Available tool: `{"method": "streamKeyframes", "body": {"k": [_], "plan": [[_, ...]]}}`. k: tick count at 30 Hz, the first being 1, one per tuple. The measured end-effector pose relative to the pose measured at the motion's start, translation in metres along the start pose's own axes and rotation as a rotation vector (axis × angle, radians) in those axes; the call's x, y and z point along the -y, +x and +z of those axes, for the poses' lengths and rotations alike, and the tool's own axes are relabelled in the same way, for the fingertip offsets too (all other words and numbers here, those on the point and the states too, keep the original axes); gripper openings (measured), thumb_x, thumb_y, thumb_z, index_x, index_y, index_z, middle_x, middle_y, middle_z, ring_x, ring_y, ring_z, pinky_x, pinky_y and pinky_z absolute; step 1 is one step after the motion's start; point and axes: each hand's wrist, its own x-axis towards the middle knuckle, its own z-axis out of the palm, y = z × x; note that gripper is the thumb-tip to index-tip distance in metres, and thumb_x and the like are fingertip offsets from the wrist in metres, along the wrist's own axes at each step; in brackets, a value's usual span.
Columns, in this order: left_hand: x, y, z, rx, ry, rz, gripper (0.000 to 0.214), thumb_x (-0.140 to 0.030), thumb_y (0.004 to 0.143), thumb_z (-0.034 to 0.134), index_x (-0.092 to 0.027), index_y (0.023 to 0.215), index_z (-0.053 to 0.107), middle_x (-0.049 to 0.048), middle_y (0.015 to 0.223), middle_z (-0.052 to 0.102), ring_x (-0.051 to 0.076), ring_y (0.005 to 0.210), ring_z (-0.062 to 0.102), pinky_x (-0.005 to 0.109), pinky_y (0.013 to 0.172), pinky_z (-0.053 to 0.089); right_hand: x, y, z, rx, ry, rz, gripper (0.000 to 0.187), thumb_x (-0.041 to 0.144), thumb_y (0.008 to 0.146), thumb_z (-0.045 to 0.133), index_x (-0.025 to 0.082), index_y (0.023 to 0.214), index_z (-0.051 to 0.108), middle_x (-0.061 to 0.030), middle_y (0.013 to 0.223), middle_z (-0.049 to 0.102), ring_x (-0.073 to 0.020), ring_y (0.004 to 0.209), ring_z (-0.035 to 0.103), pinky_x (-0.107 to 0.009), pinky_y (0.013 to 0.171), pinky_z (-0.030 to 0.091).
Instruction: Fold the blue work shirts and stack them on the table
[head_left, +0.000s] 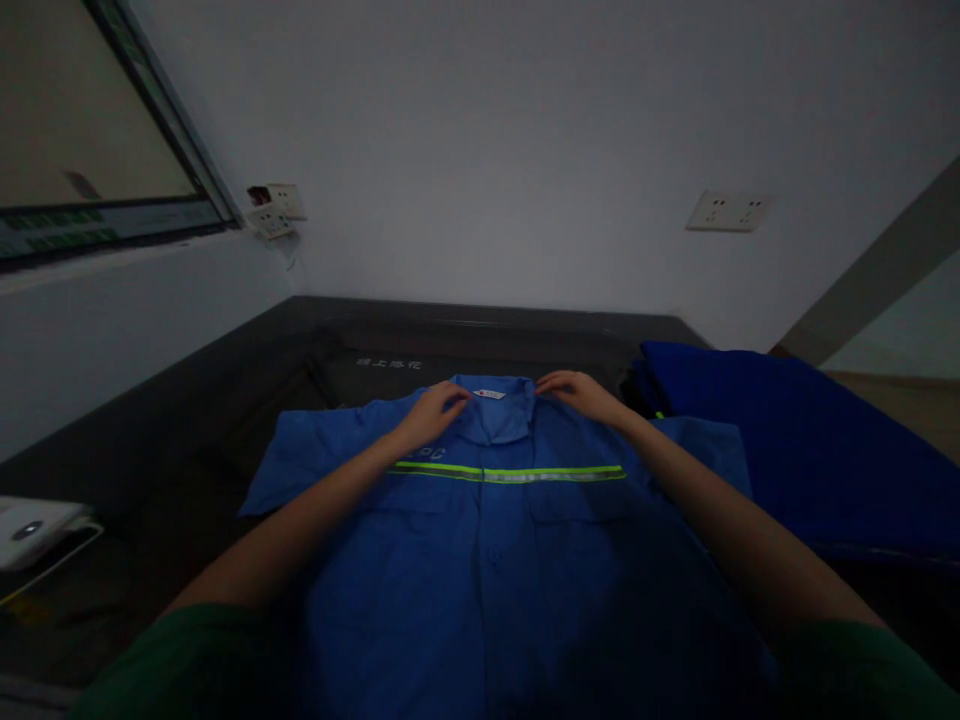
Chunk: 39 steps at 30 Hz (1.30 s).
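Note:
A blue short-sleeved work shirt (pixel 442 560) lies spread out front side up, its collar toward the wall. Across the chest runs a yellow-green and silver reflective stripe (pixel 517 475), and a white label (pixel 489 394) shows inside the collar (pixel 495 432). My left hand (pixel 433 415) pinches the shirt at the left side of the collar, fingers bent inward. On the collar's right side, my right hand (pixel 583 394) has its fingertips closed on the edge of the cloth. Both forearms reach over the shirt and cover parts of its sleeves and chest.
Folded darker blue cloth (pixel 787 440) is piled at the right. A white device with a cable (pixel 41 530) sits at the far left. The dark surface's raised rim (pixel 480 312) meets the wall, which bears sockets (pixel 727 212). A window (pixel 90 110) is upper left.

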Motion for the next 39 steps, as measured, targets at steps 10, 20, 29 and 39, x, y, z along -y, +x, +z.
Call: {"method": "streamKeyframes", "body": {"k": [10, 20, 29, 39], "plan": [[0.081, 0.048, -0.012, 0.106, 0.095, -0.412, 0.022, -0.025, 0.082, 0.052, -0.015, 0.087, 0.071, 0.0088, 0.093, 0.073, 0.022, 0.091, 0.066, 0.028, 0.081, 0.049, 0.001, 0.045, 0.034, -0.128, -0.204, 0.564, 0.031, 0.039, 0.087, 0.057, 0.016, 0.101, 0.072, -0.0124, 0.1, 0.072, -0.0246, 0.095, 0.068, -0.03, 0.077, 0.051], [0.074, 0.044, -0.039, 0.055, -0.055, -0.343, 0.039, -0.055, 0.078, 0.055, -0.019, 0.087, 0.066, 0.0031, 0.083, 0.07, 0.018, 0.078, 0.064, 0.024, 0.068, 0.048, 0.025, 0.064, 0.024, -0.133, -0.369, 0.568, 0.034, 0.014, 0.087, 0.049, 0.022, 0.114, 0.068, -0.0142, 0.116, 0.067, -0.0279, 0.109, 0.062, -0.037, 0.089, 0.047], [0.096, 0.021, -0.029, 0.018, 0.186, -0.416, 0.038, -0.051, 0.087, 0.044, -0.019, 0.09, 0.064, 0.0083, 0.087, 0.069, 0.023, 0.084, 0.064, 0.029, 0.073, 0.046, 0.061, 0.1, 0.053, -0.111, -0.335, 0.416, 0.025, 0.026, 0.092, 0.051, 0.019, 0.109, 0.067, -0.0141, 0.119, 0.065, -0.0245, 0.117, 0.057, -0.034, 0.095, 0.042], [0.129, -0.044, -0.084, 0.225, 0.201, -0.42, 0.031, -0.047, 0.079, 0.054, -0.021, 0.089, 0.066, 0.0054, 0.092, 0.072, 0.021, 0.088, 0.065, 0.025, 0.078, 0.047, 0.078, 0.159, 0.146, -0.177, 0.028, 0.445, 0.023, 0.019, 0.072, 0.069, 0.019, 0.094, 0.063, -0.0037, 0.093, 0.07, -0.0157, 0.084, 0.065, -0.023, 0.071, 0.048]]}}
